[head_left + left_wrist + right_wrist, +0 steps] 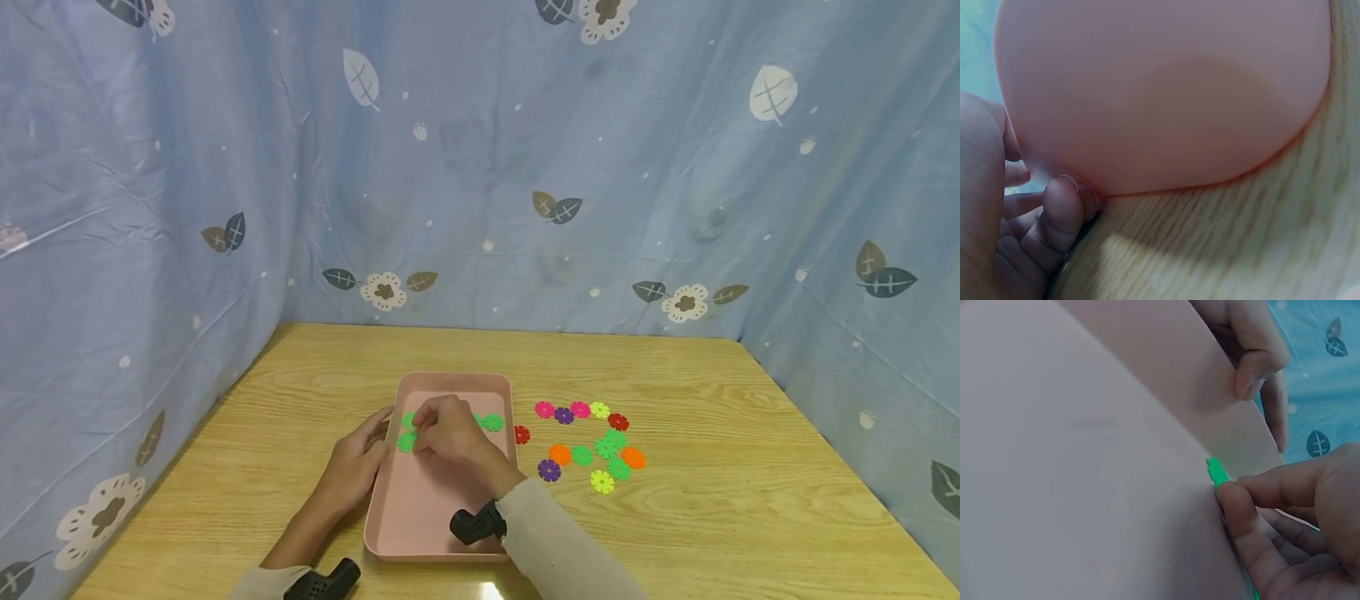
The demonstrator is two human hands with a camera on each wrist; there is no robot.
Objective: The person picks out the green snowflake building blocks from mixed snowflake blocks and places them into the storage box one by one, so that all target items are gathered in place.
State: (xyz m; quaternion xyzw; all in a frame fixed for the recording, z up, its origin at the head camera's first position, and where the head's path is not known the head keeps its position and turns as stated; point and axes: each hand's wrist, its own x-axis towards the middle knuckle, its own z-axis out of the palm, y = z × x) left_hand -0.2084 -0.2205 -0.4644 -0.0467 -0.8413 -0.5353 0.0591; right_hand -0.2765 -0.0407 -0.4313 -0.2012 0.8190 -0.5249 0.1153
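A pink tray (442,508) lies on the table, its long side pointing away from me. My left hand (351,467) grips the tray's left side; the right wrist view shows its thumb (1250,381) bent over the rim. Inside the tray, my right hand (452,435) pinches the edge of a green notched plastic disc (1215,472) between thumb and index finger, close to the left wall. That hand partly covers a row of green discs across the tray; one green disc (492,422) shows at the row's right end.
Right of the tray lie several loose notched discs, among them a pink disc (544,409), a purple disc (549,471), an orange disc (633,457) and a yellow disc (602,482). A red disc (522,434) sits against the tray's right side. Blue patterned curtain (480,167) surrounds the wooden table (750,467).
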